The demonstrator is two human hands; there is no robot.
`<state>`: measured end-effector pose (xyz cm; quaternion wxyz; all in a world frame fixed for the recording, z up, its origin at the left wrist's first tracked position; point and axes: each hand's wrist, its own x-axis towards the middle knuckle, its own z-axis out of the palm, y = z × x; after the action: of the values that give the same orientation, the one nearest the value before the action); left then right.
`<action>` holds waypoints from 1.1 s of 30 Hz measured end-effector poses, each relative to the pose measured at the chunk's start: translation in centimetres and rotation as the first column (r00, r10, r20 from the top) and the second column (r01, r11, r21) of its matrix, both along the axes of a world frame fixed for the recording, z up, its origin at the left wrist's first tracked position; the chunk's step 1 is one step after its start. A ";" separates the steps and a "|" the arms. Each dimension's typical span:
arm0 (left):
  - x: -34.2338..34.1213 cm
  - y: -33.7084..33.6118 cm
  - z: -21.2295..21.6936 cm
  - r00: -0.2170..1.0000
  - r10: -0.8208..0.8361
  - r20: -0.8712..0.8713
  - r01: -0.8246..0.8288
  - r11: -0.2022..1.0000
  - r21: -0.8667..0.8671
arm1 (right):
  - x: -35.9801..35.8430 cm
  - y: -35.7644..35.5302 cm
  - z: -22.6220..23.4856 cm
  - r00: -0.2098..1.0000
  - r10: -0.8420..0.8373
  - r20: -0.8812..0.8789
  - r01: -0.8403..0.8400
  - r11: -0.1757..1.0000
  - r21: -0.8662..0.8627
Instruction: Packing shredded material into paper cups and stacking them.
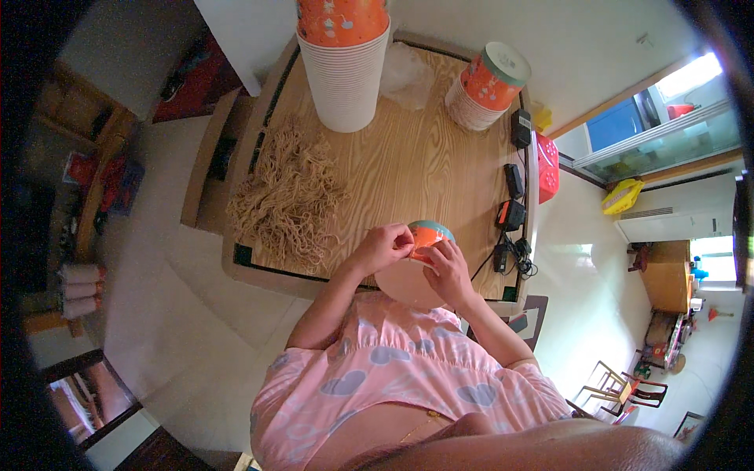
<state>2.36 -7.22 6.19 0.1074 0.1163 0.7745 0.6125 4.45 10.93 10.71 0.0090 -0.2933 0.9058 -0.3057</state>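
square wooden table with pale grain (pixel 408 165) filling the middle of the view. on its far edge, tall stack of white paper cups with orange printed sleeves (pixel 344 63); to the right, shorter tilted stack of the same orange-and-white cups (pixel 485 86). across the left part, loose heap of tan dried noodles (pixel 287 196). along the right rim, black chargers and cables (pixel 512 212). at the near edge, well apart from both stacks, single orange paper cup with a teal rim (pixel 428 235), pinched between left hand (pixel 383 247) and right hand (pixel 448 271), fingers of both closed on it.
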 end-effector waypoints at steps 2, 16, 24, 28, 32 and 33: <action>-0.2 0.1 -0.3 1.000 -0.003 -0.031 0.003 1.000 -0.002 | -0.2 -0.5 0.9 0.998 0.024 -0.063 -0.027 0.999 -0.037; -1.0 0.1 -0.3 0.993 -0.077 -0.091 0.072 0.996 -0.056 | -0.5 -0.5 0.5 0.999 0.011 -0.048 -0.012 1.000 -0.018; -1.1 0.1 0.0 0.990 -0.076 -0.122 0.064 0.994 -0.093 | -0.5 -0.1 0.0 1.000 -0.009 0.004 0.009 1.000 -0.012; -1.2 0.1 -0.2 0.989 -0.078 -0.124 0.066 0.993 -0.099 | -0.5 0.0 -0.4 1.000 -0.008 -0.003 0.007 0.999 -0.038; -1.5 0.1 -0.7 0.985 -0.061 -0.163 0.044 0.993 -0.106 | -0.4 0.0 -0.5 0.998 0.028 0.063 -0.024 0.998 -0.053; -1.6 0.0 -0.8 0.984 -0.053 -0.169 0.038 0.995 -0.093 | -0.4 -0.1 -0.3 0.998 0.028 0.062 -0.025 0.998 -0.053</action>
<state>0.73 -7.18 5.38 0.0594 0.1813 0.8046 0.5623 4.07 10.79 10.41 0.0341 -0.2957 0.8928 -0.3381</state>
